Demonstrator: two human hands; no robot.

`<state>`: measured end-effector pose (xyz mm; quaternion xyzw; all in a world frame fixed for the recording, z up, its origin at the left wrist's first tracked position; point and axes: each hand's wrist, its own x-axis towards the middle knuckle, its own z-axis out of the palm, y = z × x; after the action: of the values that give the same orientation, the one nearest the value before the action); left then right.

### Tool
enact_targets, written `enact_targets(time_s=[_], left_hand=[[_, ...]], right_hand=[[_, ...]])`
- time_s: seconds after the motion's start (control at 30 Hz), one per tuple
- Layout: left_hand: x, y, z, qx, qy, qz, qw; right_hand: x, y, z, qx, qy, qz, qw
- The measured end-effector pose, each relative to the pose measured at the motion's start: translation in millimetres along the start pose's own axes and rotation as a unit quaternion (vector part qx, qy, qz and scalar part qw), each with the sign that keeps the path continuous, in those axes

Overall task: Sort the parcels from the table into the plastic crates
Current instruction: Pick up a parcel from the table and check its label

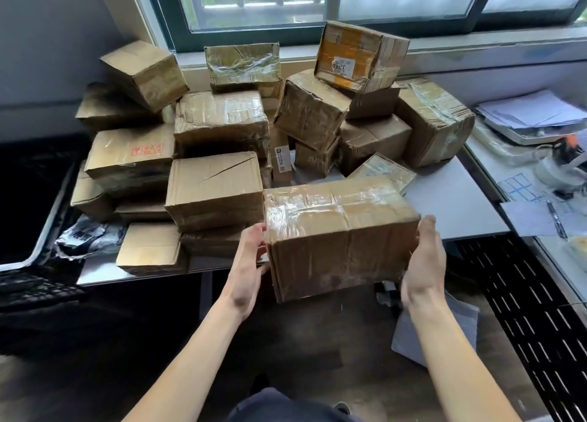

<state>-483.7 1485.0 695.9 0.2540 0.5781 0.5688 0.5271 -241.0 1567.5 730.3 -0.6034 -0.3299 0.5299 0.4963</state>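
Observation:
A long brown cardboard parcel (340, 234) wrapped in clear tape hangs off the front edge of the grey table (457, 199), held between both hands. My left hand (249, 262) grips its left end with the thumb on the front corner. My right hand (424, 262) holds its right end, palm against the side and fingers behind. Behind it a heap of several taped cardboard parcels (219, 126) covers the table up to the window. A black plastic crate (540, 310) with slotted walls stands at the lower right, another dark crate (35, 288) at the lower left.
A side desk on the right carries a stack of papers (530, 110), a pen (556, 218) and a tape roll. A black plastic bag (89, 234) lies at the table's left front. A grey mailer bag (435, 332) lies on the floor under my right forearm.

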Motion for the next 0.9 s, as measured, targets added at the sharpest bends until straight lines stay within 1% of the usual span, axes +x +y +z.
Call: enact_targets(time_s=[0.13, 0.27, 0.47, 0.6, 0.8, 0.9], left_hand=[[0.2, 6.6, 2.1, 0.012, 0.016, 0.026, 0.999], [4.1, 4.8, 0.1, 0.024, 0.057, 0.019, 0.998], [2.7, 0.3, -6.2, 0.054, 0.018, -0.007, 0.998], [-2.1, 6.2, -5.3, 0.056, 0.02, -0.004, 0.998], [-8.6, 17.1, -3.4, 0.016, 0.046, -0.018, 0.999], [-10.9, 18.2, -3.6, -0.01, 0.054, -0.029, 0.998]], right_hand=[[-0.6, 0.8, -5.2, -0.029, 0.01, -0.02, 0.999], [-0.3, 8.3, -6.6, -0.061, -0.022, -0.039, 0.997], [-3.9, 18.9, -7.7, -0.074, -0.048, -0.032, 0.996], [-5.4, 12.4, -8.5, -0.076, -0.046, -0.04, 0.995], [-11.1, 11.9, -5.1, -0.051, -0.01, -0.037, 0.998], [-13.3, 8.8, -5.5, -0.029, -0.013, -0.033, 0.999]])
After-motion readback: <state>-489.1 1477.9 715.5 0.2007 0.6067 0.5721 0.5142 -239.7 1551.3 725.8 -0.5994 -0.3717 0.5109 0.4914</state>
